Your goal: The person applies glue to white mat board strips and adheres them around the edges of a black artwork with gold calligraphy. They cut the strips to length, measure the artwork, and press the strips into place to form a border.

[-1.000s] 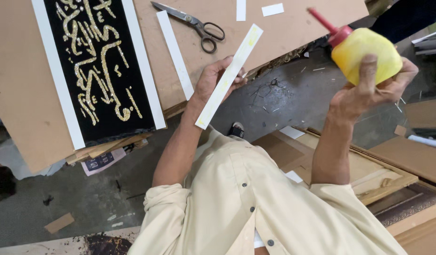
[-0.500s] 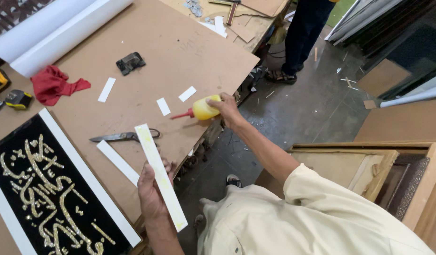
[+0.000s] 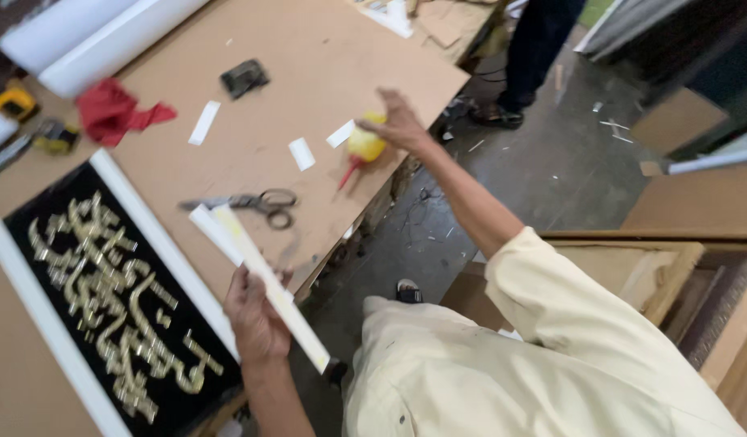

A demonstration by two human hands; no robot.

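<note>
- Bench (image 3: 309,48): a broad brown board is lying ahead of and to the left of both hands; its near edge is running diagonally between them, with bare grey floor (image 3: 551,178) opening out below the right arm.
- Black panel (image 3: 106,299): a long white-bordered piece with gold lettering is sitting just left of the left hand, its long axis running parallel to the bench edge.
- White strip (image 3: 264,283): the left hand (image 3: 256,320) is closing around its lower middle, holding it. The strip's long axis is slanting from upper left, over the bench near the scissors, down to lower right, where its free end is overhanging the bench edge above the floor.
- Glue bottle (image 3: 364,146): yellow with a red nozzle, tilted, nozzle pointing down-left toward the bench top. The right hand (image 3: 398,125) is resting on top of it with fingers spread; whether it is truly gripping cannot be told through the blur.
- The bottle is lying well apart from the strip, up and to the right of it; the right hand is the nearer one by far.
- Scissors (image 3: 256,202): lying flat between the two hands, just beside the strip's upper end.
- Red cloth (image 3: 114,109) and small white paper scraps (image 3: 302,154) are sitting farther out on the bench, beyond the scissors.
- Open bench surface is showing between scissors and bottle; a second person's legs (image 3: 535,57) are standing past the far corner.
</note>
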